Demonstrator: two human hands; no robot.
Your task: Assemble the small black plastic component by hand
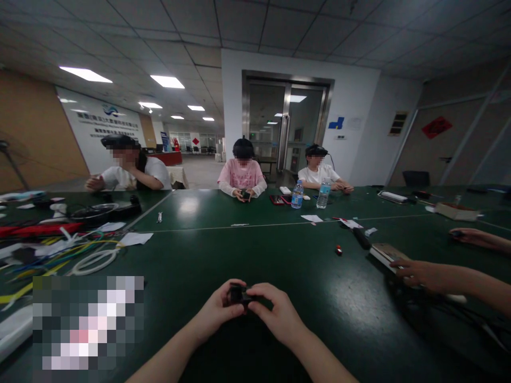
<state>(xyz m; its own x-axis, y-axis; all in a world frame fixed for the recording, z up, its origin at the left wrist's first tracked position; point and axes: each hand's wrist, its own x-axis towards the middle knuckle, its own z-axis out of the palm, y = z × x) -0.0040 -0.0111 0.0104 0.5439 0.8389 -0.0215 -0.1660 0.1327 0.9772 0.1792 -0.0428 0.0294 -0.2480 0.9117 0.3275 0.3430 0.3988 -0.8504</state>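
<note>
Near the front edge of the dark green table (191, 255), a small black object (239, 293) is held between my two hands. My left hand (219, 313) pinches its left side, with thumb below and fingers above. On the other side, my right hand (277, 311) grips the right end between thumb and fingertips. The object is too small and dark to make out in detail. Both hands are close together, just above the tabletop.
Cables (96, 260) and papers lie at the left. Ahead are two water bottles (297, 194) and a small red item (338, 250). At the right, another person's hand (419, 274) touches a boxy device (385, 255). Three people sit across the table.
</note>
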